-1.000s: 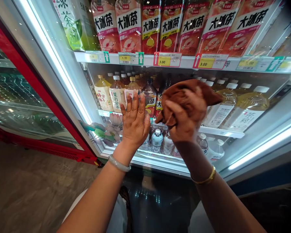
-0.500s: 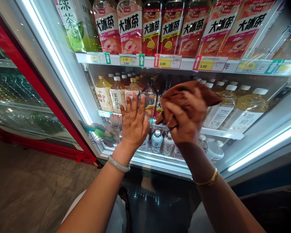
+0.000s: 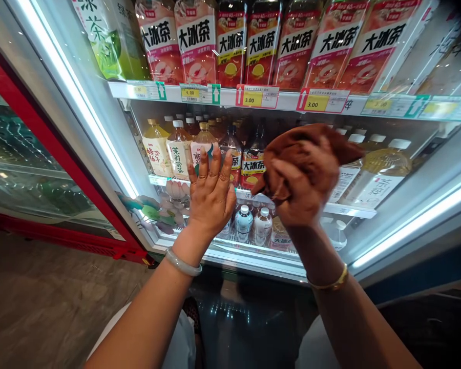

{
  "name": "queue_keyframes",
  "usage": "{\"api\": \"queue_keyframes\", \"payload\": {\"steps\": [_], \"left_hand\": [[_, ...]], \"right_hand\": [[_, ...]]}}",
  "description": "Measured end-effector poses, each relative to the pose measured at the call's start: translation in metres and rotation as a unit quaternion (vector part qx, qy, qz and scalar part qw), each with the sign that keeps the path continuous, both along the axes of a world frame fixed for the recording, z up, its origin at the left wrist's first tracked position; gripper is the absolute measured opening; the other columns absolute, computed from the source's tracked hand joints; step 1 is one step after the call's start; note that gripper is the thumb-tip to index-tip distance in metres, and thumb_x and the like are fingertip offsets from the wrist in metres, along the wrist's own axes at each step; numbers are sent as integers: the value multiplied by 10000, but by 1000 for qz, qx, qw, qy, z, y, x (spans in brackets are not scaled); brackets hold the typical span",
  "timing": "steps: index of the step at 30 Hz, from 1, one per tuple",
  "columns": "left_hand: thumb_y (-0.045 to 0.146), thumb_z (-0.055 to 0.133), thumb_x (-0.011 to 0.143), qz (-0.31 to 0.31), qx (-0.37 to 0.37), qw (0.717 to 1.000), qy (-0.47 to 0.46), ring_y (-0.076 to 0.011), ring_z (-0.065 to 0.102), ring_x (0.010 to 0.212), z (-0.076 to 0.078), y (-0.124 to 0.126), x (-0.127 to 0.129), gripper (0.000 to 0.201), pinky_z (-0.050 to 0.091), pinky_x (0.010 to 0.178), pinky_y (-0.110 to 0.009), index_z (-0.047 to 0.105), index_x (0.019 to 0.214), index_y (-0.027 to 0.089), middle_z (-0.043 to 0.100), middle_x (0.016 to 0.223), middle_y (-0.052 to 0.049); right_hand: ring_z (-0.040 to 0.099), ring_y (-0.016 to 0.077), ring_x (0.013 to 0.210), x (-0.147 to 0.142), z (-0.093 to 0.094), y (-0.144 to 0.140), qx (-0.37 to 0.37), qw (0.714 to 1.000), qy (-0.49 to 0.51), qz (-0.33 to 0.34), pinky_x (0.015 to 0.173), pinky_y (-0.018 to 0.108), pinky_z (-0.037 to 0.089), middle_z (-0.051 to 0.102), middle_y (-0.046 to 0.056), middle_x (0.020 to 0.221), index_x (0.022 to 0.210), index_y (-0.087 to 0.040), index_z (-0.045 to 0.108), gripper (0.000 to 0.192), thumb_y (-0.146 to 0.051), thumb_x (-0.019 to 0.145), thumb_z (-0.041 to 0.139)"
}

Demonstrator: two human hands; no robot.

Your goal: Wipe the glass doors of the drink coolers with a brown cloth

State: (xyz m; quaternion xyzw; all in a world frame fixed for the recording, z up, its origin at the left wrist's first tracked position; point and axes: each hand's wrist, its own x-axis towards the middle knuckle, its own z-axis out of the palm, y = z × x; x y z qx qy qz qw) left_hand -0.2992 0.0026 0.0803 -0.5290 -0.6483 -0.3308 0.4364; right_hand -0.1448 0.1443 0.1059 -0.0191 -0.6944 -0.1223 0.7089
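Observation:
My left hand (image 3: 212, 192) lies flat with its fingers spread, seemingly against the clear glass door of a lit drinks fridge. Nothing is in it. To its right, my right hand (image 3: 305, 179) is closed around a bunched brown cloth (image 3: 311, 141), which hangs out on both sides of the fingers. The cloth is at the height of the middle shelf, in front of the bottles; whether it touches the glass I cannot tell. Behind my left fingers stand a honey-coloured tea bottle (image 3: 203, 136) and a dark iced tea bottle (image 3: 252, 164).
Large iced tea bottles (image 3: 195, 46) fill the upper shelf, whose edge carries price tags (image 3: 255, 96). Small bottles (image 3: 244, 224) stand at the bottom. A red-framed fridge (image 3: 61, 241) adjoins on the left, above a brown floor (image 3: 42, 307).
The fridge and its bottles have shifted slightly left in view. My right hand and the cloth have moved a little to the right, while my left hand stays flat and spread.

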Motion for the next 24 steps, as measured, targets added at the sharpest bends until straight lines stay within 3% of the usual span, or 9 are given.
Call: {"api": "queue_keyframes", "payload": {"steps": [2, 4, 8, 10, 17, 20, 24], "left_hand": [[232, 463, 1003, -6, 2, 1000, -9, -229, -33, 1641, 2, 0, 2, 756, -69, 1343, -504, 145, 1689, 248, 91, 1753, -45], [253, 461, 1012, -13, -2, 1000, -21, -236, -28, 1640, 2, 2, 4, 738, -79, 1341, -510, 162, 1687, 255, 104, 1752, -48], [272, 463, 1016, -32, -6, 999, -27, -240, -12, 1640, 0, 7, 8, 750, -89, 1338, -511, 135, 1690, 264, 103, 1752, -46], [266, 468, 1012, -33, -4, 999, -23, -244, -12, 1640, -1, 8, 9, 766, -79, 1339, -514, 114, 1691, 263, 98, 1753, -47], [215, 468, 994, -25, 4, 999, -19, -234, -22, 1640, 0, 11, 12, 799, -71, 1343, -506, 82, 1691, 273, 66, 1756, -38], [230, 474, 998, -32, -2, 999, -18, -241, -17, 1641, -1, 17, 16, 790, -61, 1342, -519, 98, 1691, 263, 85, 1756, -54], [276, 473, 1011, -44, -2, 999, -23, -242, -1, 1643, 0, 24, 21, 771, -58, 1343, -521, 110, 1691, 265, 114, 1754, -49]], "right_hand": [[481, 355, 1454, 3, 7, 5, -14, 998, 55, -17, 1188, 601, 451, 539, 57, 1449, 1234, -318, 717, 320, -315, 915, 747], [457, 348, 1478, -1, 1, -3, -22, 998, 48, -19, 1203, 574, 440, 547, 69, 1447, 1236, -307, 717, 326, -276, 912, 744], [442, 286, 1508, -12, -21, -29, -4, 997, -81, -8, 1234, 542, 408, 618, 43, 1413, 1244, -331, 704, 348, -162, 949, 630], [457, 277, 1499, -9, -20, -27, 13, 993, -119, -1, 1228, 539, 419, 624, 30, 1410, 1254, -338, 698, 362, -157, 952, 617], [559, 363, 1375, 26, 24, 27, -9, 994, 111, -20, 1161, 601, 441, 548, 89, 1410, 1185, -230, 754, 285, -291, 907, 759], [513, 366, 1424, 18, 11, 14, -24, 996, 84, -27, 1174, 590, 441, 551, 92, 1430, 1201, -251, 747, 281, -263, 921, 733], [450, 297, 1499, 3, -17, -18, 5, 997, -73, -20, 1203, 526, 448, 615, 52, 1406, 1245, -317, 710, 320, -198, 958, 636]]}}
